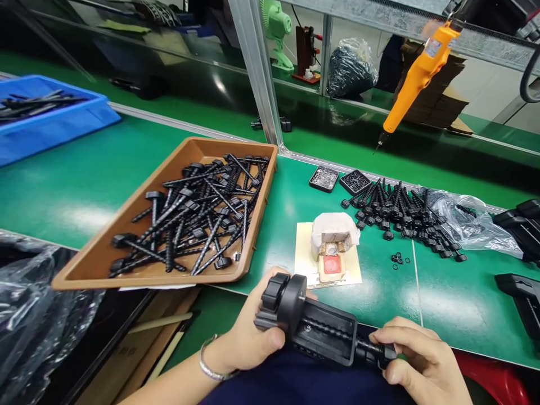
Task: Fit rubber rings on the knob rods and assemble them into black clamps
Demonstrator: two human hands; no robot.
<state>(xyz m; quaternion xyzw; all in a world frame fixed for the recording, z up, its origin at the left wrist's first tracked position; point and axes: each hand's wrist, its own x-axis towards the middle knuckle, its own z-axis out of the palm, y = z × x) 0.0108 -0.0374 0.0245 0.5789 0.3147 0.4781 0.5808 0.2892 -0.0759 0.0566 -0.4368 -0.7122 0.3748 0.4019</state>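
Note:
A black plastic clamp point(324, 329) lies slantwise across my lap, just in front of the bench edge. A threaded rod point(327, 331) runs along its open frame. My left hand point(248, 337) is closed round the thick end, with the thumb pressed on the near side; its other fingers are partly hidden behind. At the opposite end sits a small black knob point(387, 355), pinched between the thumb and fingers of my right hand point(422, 357). Beyond the clamp, a white and tan fixture block point(333, 236) with a red patch stands on a yellowish sheet point(304, 247).
A brown tray point(253, 247) of black screw rods is at left, a blue bin point(97, 112) farther left. Loose knobbed screws point(392, 208), small rings point(397, 259) and two small parts trays point(324, 179) lie right of centre. An orange electric screwdriver point(417, 79) hangs above.

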